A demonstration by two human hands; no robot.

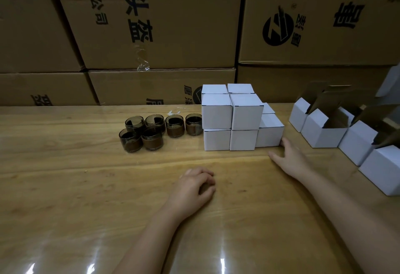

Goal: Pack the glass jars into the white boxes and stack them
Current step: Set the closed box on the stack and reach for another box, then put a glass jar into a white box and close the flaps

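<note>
Several dark glass jars [151, 131] with brown fill stand grouped on the wooden table [86, 176], left of a stack of closed white boxes [233, 120] two layers high. A lower closed white box [270, 133] sits at the stack's right side. My right hand [289, 155] lies flat on the table, fingers spread, its fingertips touching that box's lower right corner. Nearer to me, my left hand [194, 187] rests on the table with the fingers curled loosely and nothing in it.
A row of open white boxes [324, 133] with raised brown flaps runs along the right side of the table toward me. Large brown cartons [151, 24] with black print form a wall behind the table.
</note>
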